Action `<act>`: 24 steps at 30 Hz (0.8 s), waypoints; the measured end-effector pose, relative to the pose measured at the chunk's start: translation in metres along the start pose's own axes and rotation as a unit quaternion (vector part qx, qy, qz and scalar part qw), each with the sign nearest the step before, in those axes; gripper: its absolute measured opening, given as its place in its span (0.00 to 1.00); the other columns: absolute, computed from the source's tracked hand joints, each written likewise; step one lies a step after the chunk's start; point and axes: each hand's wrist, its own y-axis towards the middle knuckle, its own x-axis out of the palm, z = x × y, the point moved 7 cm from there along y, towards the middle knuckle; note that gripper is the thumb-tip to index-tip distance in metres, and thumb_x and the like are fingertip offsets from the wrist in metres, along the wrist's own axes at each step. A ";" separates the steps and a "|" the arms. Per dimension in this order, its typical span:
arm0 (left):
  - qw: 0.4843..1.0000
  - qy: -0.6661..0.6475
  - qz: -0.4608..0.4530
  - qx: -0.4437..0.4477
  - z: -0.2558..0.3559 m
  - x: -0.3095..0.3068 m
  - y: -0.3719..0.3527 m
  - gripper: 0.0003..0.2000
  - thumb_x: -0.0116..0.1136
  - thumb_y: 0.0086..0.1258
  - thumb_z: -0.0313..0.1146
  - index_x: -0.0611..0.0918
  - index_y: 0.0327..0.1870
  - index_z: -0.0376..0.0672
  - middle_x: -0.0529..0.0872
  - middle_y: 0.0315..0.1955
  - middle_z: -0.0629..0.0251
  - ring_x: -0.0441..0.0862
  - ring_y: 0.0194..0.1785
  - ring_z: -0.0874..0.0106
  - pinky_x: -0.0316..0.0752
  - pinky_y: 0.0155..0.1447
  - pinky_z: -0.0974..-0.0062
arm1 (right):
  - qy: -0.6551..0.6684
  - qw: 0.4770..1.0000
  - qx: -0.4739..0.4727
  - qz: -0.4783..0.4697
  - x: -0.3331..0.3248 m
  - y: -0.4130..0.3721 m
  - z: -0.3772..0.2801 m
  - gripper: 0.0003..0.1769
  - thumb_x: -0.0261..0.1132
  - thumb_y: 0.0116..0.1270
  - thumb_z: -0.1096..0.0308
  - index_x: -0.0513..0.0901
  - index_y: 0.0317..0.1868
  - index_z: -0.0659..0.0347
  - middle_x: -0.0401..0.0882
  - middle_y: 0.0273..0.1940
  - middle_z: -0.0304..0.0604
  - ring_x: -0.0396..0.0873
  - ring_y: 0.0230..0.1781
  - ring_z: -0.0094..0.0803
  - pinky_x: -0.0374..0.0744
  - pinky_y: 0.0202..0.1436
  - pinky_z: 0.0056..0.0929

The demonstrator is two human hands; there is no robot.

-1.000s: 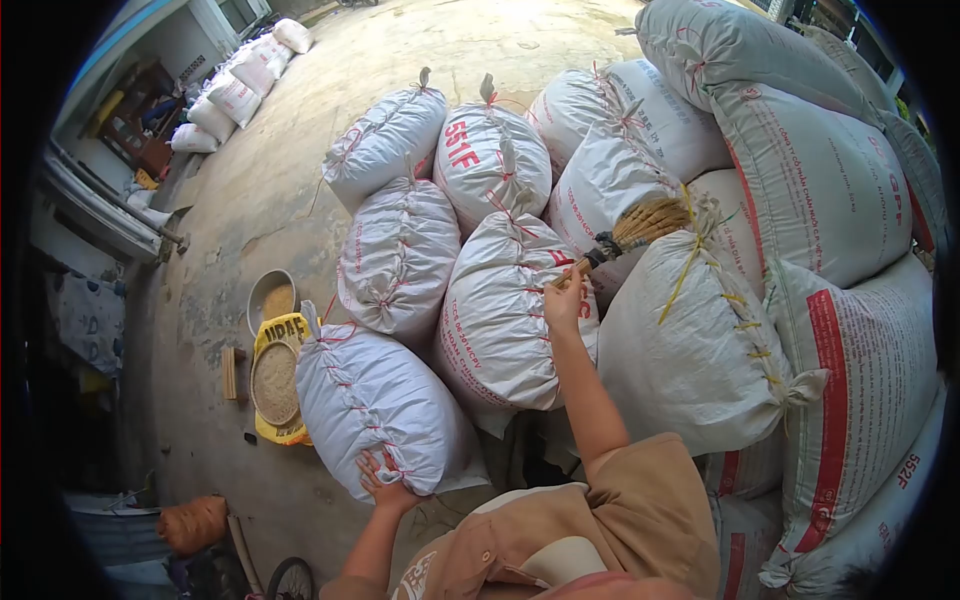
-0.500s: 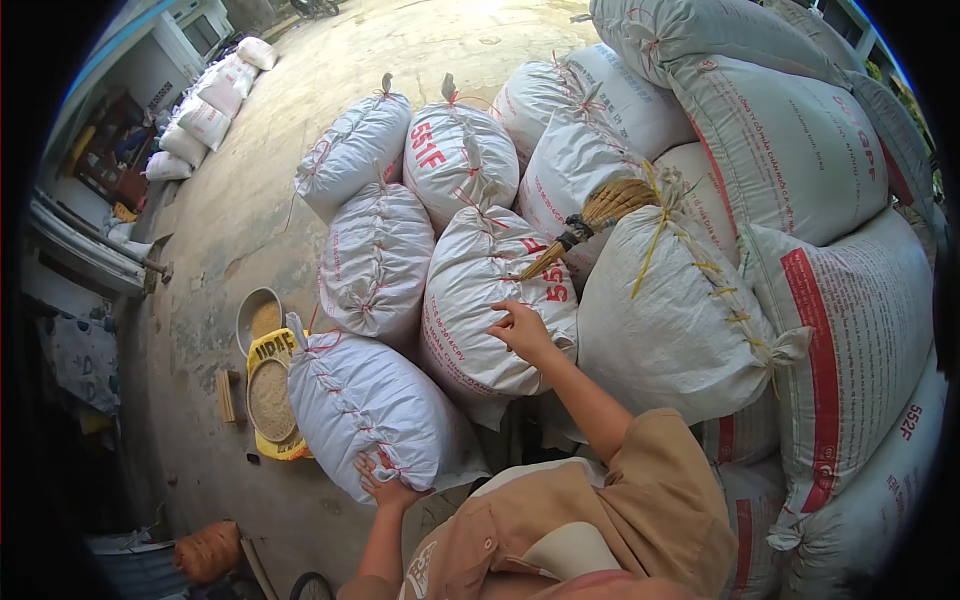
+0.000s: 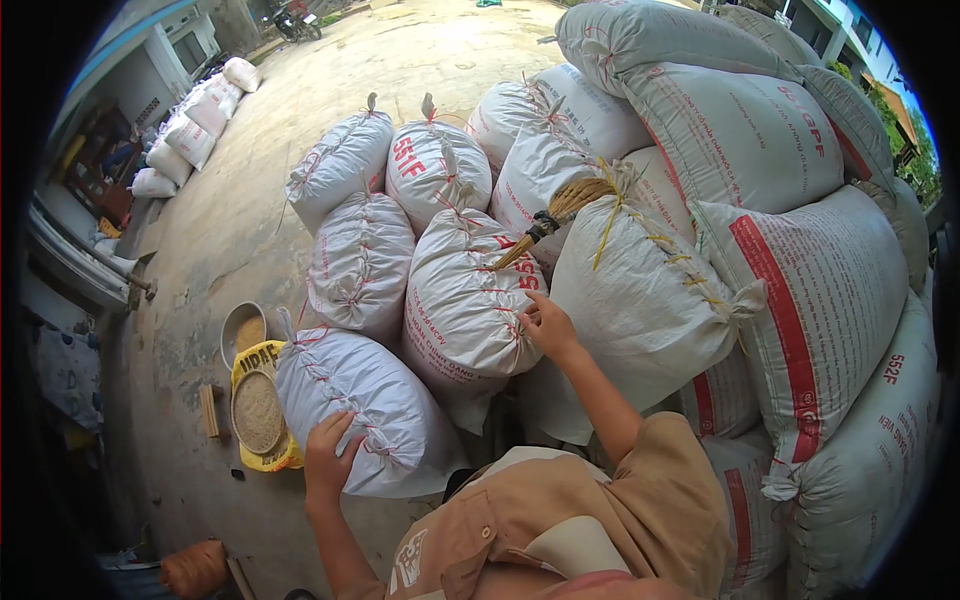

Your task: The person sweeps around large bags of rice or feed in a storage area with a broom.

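Observation:
My left hand (image 3: 330,458) rests on the near end of a full white sack (image 3: 368,400) laced along its top with red string. Its fingers are stretched out over the cloth, thumb apart. Farther right, my right hand (image 3: 549,327) is at the side of another white sack (image 3: 470,310) with red print and a red-laced seam. The thumb and fingers of that hand are apart, with the fingertips right at the cloth. A straw hand broom (image 3: 556,215) with a dark-bound grip lies across this sack and the one behind it.
A large white sack (image 3: 640,310) tied with yellow string stands at my right, beside a tall pile of printed sacks (image 3: 830,300). On the left ground are a round tray of grain (image 3: 259,412) on yellow sacking, a metal basin (image 3: 228,340) and a small wooden block (image 3: 209,410).
My left hand has shifted up and left along the near sack. My right hand has moved right and slightly down, to the side of its sack. The view has turned slightly.

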 end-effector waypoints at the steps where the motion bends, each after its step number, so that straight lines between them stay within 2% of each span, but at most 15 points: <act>1: 0.992 -0.052 0.089 0.067 0.047 -0.042 -0.001 0.20 0.61 0.57 0.42 0.79 0.45 0.36 0.80 0.45 0.58 0.74 0.54 0.60 0.67 0.56 0.61 | -0.026 0.999 -0.033 0.033 0.000 -0.008 -0.008 0.26 0.66 0.56 0.65 0.71 0.54 0.63 0.79 0.33 0.44 0.78 0.27 0.31 0.76 0.34 0.27; 3: 0.934 -0.113 0.238 0.240 0.123 -0.118 -0.037 0.21 0.56 0.60 0.52 0.79 0.38 0.40 0.80 0.42 0.66 0.77 0.46 0.63 0.68 0.53 0.56 | -0.034 0.999 -0.014 0.015 0.015 -0.027 -0.018 0.27 0.65 0.56 0.64 0.70 0.56 0.61 0.79 0.34 0.44 0.78 0.28 0.33 0.75 0.35 0.30; 5: 0.813 -0.152 0.258 0.499 0.175 -0.171 -0.091 0.23 0.52 0.61 0.56 0.78 0.38 0.41 0.80 0.40 0.63 0.77 0.45 0.63 0.69 0.52 0.57 | -0.058 0.998 0.000 0.003 0.025 -0.039 -0.039 0.28 0.64 0.56 0.64 0.69 0.58 0.60 0.79 0.35 0.44 0.78 0.29 0.35 0.75 0.36 0.32; 7: 0.692 -0.175 0.301 0.632 0.154 -0.206 -0.173 0.16 0.51 0.62 0.55 0.78 0.37 0.53 0.79 0.39 0.72 0.74 0.48 0.68 0.67 0.52 0.60 | -0.028 0.999 0.010 -0.013 0.041 -0.061 -0.060 0.29 0.65 0.56 0.64 0.68 0.59 0.59 0.78 0.35 0.44 0.78 0.27 0.34 0.75 0.36 0.32; 8: 0.700 -0.172 0.308 0.621 0.147 -0.216 -0.200 0.16 0.51 0.62 0.55 0.78 0.37 0.53 0.79 0.39 0.72 0.74 0.48 0.68 0.67 0.52 0.60 | -0.037 0.999 -0.010 -0.006 0.049 -0.071 -0.069 0.30 0.64 0.57 0.65 0.67 0.59 0.60 0.78 0.36 0.44 0.77 0.26 0.33 0.75 0.34 0.32; 9: 0.692 -0.176 0.315 0.625 0.154 -0.229 -0.216 0.13 0.51 0.63 0.50 0.77 0.41 0.54 0.78 0.42 0.73 0.72 0.50 0.72 0.67 0.53 0.63 | -0.040 0.999 -0.015 -0.017 0.057 -0.085 -0.079 0.30 0.64 0.57 0.65 0.67 0.59 0.60 0.78 0.36 0.44 0.77 0.26 0.33 0.75 0.34 0.32; 10: 0.682 -0.177 0.324 0.631 0.164 -0.242 -0.227 0.12 0.51 0.64 0.45 0.76 0.45 0.54 0.76 0.45 0.74 0.70 0.53 0.76 0.67 0.54 0.65 | -0.018 1.000 -0.021 0.010 0.059 -0.097 -0.094 0.30 0.64 0.57 0.65 0.67 0.59 0.61 0.78 0.36 0.44 0.77 0.26 0.32 0.76 0.33 0.31; 12: 0.662 -0.173 0.345 0.643 0.173 -0.267 -0.250 0.14 0.51 0.66 0.36 0.73 0.53 0.54 0.74 0.51 0.77 0.65 0.59 0.83 0.67 0.56 0.70 | 0.030 0.999 -0.020 0.036 0.071 -0.121 -0.108 0.30 0.64 0.58 0.66 0.65 0.60 0.64 0.79 0.36 0.44 0.77 0.25 0.28 0.76 0.32 0.27; 13: 0.667 -0.162 0.357 0.633 0.169 -0.278 -0.265 0.14 0.51 0.66 0.36 0.73 0.53 0.54 0.74 0.51 0.77 0.65 0.59 0.83 0.67 0.56 0.70 | 0.029 0.999 -0.031 0.020 0.084 -0.136 -0.116 0.30 0.64 0.58 0.66 0.65 0.60 0.64 0.79 0.36 0.44 0.77 0.25 0.28 0.76 0.32 0.27; 15: 0.634 -0.208 0.351 0.657 0.158 -0.298 -0.301 0.13 0.51 0.65 0.35 0.74 0.51 0.52 0.74 0.47 0.77 0.67 0.56 0.83 0.67 0.55 0.73 | 0.070 0.997 0.002 0.031 0.100 -0.160 -0.127 0.30 0.62 0.61 0.68 0.63 0.62 0.66 0.77 0.35 0.43 0.75 0.27 0.22 0.74 0.32 0.20; 17: 0.659 -0.180 0.353 0.640 0.146 -0.306 -0.332 0.13 0.51 0.65 0.34 0.74 0.51 0.52 0.74 0.46 0.77 0.68 0.55 0.82 0.67 0.54 0.74 | 0.069 0.997 -0.018 -0.002 0.121 -0.178 -0.147 0.30 0.62 0.61 0.68 0.62 0.62 0.66 0.77 0.36 0.43 0.75 0.27 0.22 0.74 0.32 0.20; 19: 0.670 -0.095 0.380 0.630 0.139 -0.306 -0.369 0.14 0.50 0.65 0.32 0.74 0.53 0.52 0.72 0.50 0.78 0.67 0.57 0.82 0.67 0.54 0.77 | 0.072 0.997 -0.035 -0.019 0.137 -0.190 -0.165 0.30 0.61 0.61 0.68 0.61 0.63 0.66 0.77 0.36 0.43 0.75 0.27 0.21 0.74 0.32 0.19; 20: 0.694 -0.011 0.395 0.602 0.137 -0.305 -0.388 0.14 0.49 0.66 0.33 0.73 0.53 0.53 0.70 0.53 0.77 0.65 0.59 0.81 0.66 0.56 0.77 | 0.092 0.995 -0.048 -0.014 0.141 -0.193 -0.175 0.30 0.61 0.61 0.68 0.62 0.62 0.66 0.77 0.36 0.44 0.75 0.26 0.22 0.74 0.31 0.21; 21: 0.697 0.001 0.398 0.596 0.137 -0.308 -0.398 0.14 0.49 0.66 0.33 0.73 0.53 0.53 0.70 0.53 0.77 0.65 0.59 0.81 0.66 0.56 0.77 | 0.109 0.992 -0.064 -0.009 0.143 -0.194 -0.186 0.30 0.61 0.60 0.69 0.63 0.62 0.66 0.78 0.36 0.44 0.75 0.25 0.23 0.75 0.30 0.22; 24: 0.673 -0.050 0.466 0.572 0.140 -0.317 -0.423 0.14 0.46 0.68 0.35 0.71 0.54 0.49 0.69 0.54 0.75 0.62 0.62 0.77 0.63 0.60 0.76 | 0.094 0.992 -0.078 -0.034 0.151 -0.193 -0.220 0.29 0.61 0.61 0.69 0.62 0.62 0.65 0.77 0.36 0.44 0.74 0.25 0.23 0.75 0.30 0.22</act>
